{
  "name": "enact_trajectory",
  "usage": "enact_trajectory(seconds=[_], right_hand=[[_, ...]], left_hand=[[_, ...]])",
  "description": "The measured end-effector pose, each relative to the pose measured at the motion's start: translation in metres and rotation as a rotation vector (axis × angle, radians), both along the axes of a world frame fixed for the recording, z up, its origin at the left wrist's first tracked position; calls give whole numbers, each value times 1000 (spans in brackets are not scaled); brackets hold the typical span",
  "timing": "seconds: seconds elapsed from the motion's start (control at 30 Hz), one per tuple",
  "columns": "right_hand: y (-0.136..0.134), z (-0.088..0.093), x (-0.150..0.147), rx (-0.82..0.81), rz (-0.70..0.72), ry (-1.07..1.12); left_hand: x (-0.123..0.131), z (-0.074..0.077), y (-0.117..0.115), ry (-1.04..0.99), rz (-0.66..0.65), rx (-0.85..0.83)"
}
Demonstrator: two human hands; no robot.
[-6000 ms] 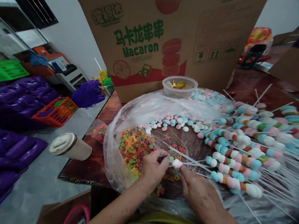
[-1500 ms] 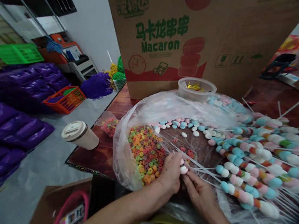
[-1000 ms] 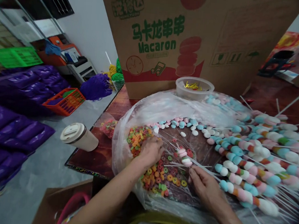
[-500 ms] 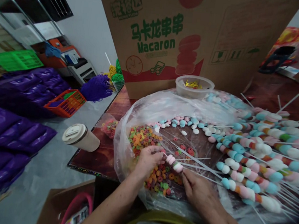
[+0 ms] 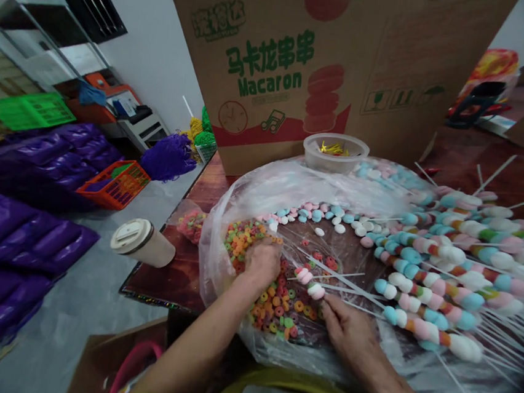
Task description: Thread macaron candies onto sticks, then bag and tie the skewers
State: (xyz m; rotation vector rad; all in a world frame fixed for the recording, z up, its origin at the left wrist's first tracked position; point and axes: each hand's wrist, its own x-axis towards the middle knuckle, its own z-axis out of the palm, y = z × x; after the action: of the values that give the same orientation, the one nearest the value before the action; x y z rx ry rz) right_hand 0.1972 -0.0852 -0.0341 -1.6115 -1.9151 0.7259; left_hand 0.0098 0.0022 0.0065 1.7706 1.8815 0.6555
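My right hand (image 5: 349,328) is closed around the lower part of a skewer (image 5: 310,284) threaded with pink and white puffy sweets, a green ring between them and a red ring near the tip. My left hand (image 5: 262,261) reaches down among small coloured ring sweets (image 5: 275,300); its fingertips are hidden, so what they touch is unclear. Loose pink, blue and white sweets (image 5: 318,215) lie beyond both hands. Many filled skewers (image 5: 438,287) are stacked to the right, on clear plastic sheeting (image 5: 263,187).
A large cardboard box (image 5: 269,123) stands behind, with a clear tub (image 5: 334,160) of yellow ties before it. A lidded cup (image 5: 146,244) is at the table's left edge. Purple bags (image 5: 10,259) and an orange basket (image 5: 115,183) are on the left.
My left hand has left the skewer's tip and moved left into the ring sweets. A red ring now sits on the skewer near the tip. My right hand keeps its hold.
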Motion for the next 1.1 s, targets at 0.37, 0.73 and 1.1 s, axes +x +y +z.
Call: enact_trajectory(seconds=[0.37, 0.73, 1.1], right_hand=[[1, 17, -3, -6, 51, -256], [-2, 23, -3, 52, 37, -245], [140, 8, -1, 50, -256, -132]], left_hand=[[16, -14, -31, -713, 64, -108], [18, 0, -40, -262, -294, 180], [-2, 3, 60, -20, 14, 55]])
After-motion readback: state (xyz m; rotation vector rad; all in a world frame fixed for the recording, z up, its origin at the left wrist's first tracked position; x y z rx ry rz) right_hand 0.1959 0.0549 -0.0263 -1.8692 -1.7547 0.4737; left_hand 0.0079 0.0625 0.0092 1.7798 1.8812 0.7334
